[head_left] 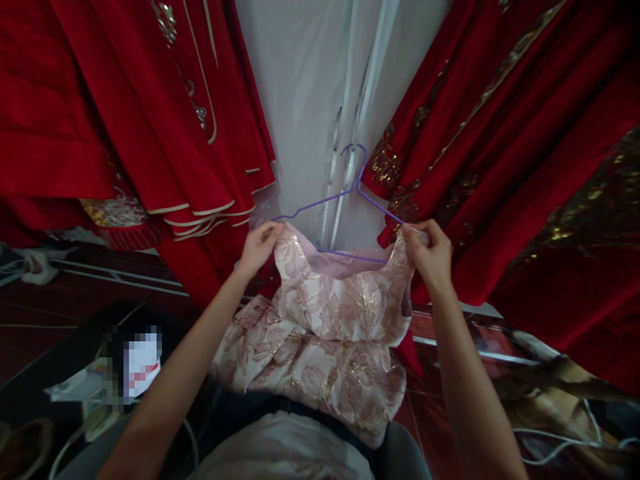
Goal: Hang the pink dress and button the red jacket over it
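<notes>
A pale pink dress (345,303) with a metallic floral pattern hangs on a thin purple hanger (320,201) in front of me. Its lower part spreads over my lap. My left hand (261,247) pinches the dress's left shoulder strap by the hanger's end. On the other side, my right hand (431,252) is closed on the right strap, at the opposite hanger arm. The hanger's hook points up, and its lower bar crosses the neckline, partly inside the dress.
Red garments with gold and silver trim (200,133) hang on the left, and more red embellished garments (500,147) on the right. A pale panel with metal poles (300,87) stands between them. At lower left, a dark table (55,353) bears cables and a blurred-out item.
</notes>
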`<state>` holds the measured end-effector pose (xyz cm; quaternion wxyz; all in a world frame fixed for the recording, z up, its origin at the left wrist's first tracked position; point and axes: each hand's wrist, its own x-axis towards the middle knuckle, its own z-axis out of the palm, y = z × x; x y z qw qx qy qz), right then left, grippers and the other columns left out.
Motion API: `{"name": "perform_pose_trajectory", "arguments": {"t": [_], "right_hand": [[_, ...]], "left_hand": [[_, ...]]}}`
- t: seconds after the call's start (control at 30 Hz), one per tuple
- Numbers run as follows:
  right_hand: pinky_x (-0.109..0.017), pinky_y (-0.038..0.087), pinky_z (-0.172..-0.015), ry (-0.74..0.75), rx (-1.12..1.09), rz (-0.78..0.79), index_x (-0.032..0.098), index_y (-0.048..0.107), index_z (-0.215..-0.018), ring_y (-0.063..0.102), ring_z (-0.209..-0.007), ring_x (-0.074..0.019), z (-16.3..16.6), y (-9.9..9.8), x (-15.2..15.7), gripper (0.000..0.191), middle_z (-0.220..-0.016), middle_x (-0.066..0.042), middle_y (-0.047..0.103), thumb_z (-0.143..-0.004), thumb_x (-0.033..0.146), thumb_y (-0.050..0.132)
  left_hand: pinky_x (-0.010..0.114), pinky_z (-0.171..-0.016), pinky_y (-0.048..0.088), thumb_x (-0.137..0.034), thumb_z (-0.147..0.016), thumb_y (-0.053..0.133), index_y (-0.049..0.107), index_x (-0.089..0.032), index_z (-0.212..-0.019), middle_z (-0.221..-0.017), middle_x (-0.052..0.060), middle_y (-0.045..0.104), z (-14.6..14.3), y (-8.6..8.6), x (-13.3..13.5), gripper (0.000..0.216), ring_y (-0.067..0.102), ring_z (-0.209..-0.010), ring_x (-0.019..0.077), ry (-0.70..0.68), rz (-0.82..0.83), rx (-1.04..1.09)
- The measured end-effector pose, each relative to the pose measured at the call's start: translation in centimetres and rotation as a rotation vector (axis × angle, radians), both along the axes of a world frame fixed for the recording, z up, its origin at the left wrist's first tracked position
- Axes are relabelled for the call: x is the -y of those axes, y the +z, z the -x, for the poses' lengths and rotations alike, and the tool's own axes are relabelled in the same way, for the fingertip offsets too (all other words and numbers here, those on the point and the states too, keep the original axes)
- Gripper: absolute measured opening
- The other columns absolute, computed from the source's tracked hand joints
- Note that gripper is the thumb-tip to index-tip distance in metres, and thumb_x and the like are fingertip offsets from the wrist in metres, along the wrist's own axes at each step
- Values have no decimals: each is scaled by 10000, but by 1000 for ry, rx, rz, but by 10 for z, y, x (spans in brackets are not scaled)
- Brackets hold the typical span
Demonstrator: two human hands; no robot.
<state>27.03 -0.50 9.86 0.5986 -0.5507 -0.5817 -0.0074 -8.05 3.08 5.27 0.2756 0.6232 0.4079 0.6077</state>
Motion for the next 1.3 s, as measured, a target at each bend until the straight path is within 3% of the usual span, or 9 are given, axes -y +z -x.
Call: {"name": "perform_pose_trajectory", "arguments": {"t": [0.17, 0.43, 0.63, 0.8, 0.9, 0.97, 1.03, 1.2, 1.3], "right_hand": [[-262, 430, -640, 48, -56, 20, 194, 617, -743, 571, -673, -150, -1, -3, -7, 194, -745, 7, 669, -766, 385, 642], [-257, 414, -610, 78, -58, 14, 191, 612, -729, 555, -648, -144, -3, 0, -7, 210, -713, 12, 651, -757, 396, 647], [-260, 423, -624, 120, -48, -4, 196, 601, -728, 566, -668, -147, -3, 2, -5, 201, -737, 9, 656, -765, 387, 651], [-263, 425, -633, 175, -91, 29, 201, 591, -725, 545, -648, -140, -2, 0, -7, 215, -719, 18, 636, -761, 403, 654], [-257, 406, -619, 198, -124, 53, 200, 588, -716, 527, -628, -131, -4, -3, -11, 223, -697, 25, 622, -750, 405, 668], [-254, 392, -615, 199, -129, 57, 195, 591, -706, 517, -625, -127, -6, -5, -14, 223, -685, 26, 611, -744, 398, 676], [-257, 395, -630, 204, -125, 50, 194, 593, -700, 518, -638, -128, -7, -7, -17, 220, -693, 24, 609, -742, 393, 676], [-261, 409, -647, 235, -142, 53, 200, 596, -704, 518, -648, -130, -6, -9, -19, 204, -693, 27, 595, -739, 385, 673], [-259, 414, -661, 251, -149, 56, 202, 597, -709, 524, -654, -127, -6, -7, -18, 184, -700, 29, 598, -737, 366, 676]], "left_hand": [[233, -629, 459, -575, -674, 705, 680, -145, -806, -764, 38, 683, 63, -25, -4, 450, 583, -682, 146, 115, 140, 66], [241, -678, 494, -565, -707, 680, 685, -143, -837, -814, 49, 713, 64, -35, -4, 442, 642, -736, 159, 166, 104, 80], [249, -711, 509, -535, -728, 680, 710, -146, -856, -843, 58, 724, 45, 4, -18, 410, 660, -785, 169, 111, -25, 42], [271, -710, 522, -486, -709, 726, 733, -164, -843, -813, 53, 724, 29, 65, -21, 348, 652, -764, 171, -192, -23, -229], [300, -722, 538, -536, -746, 677, 730, -164, -814, -765, 62, 716, 35, 76, -26, 382, 660, -771, 185, -236, 45, -235], [327, -718, 547, -586, -800, 585, 718, -144, -850, -758, 83, 710, 45, 61, -33, 464, 665, -750, 193, -195, 87, -142], [359, -713, 553, -605, -788, 572, 699, -129, -912, -805, 105, 712, 54, 29, -41, 508, 664, -726, 202, -185, 123, -117], [426, -985, 466, -365, -514, 812, 680, -154, -984, -1163, 126, 652, 61, -69, -49, 532, 576, -1140, 297, -221, 89, -535], [401, -960, 474, -276, -640, 695, 678, -161, -991, -1127, 106, 672, 59, -94, -50, 370, 607, -1084, 281, -42, 158, -618]]}}
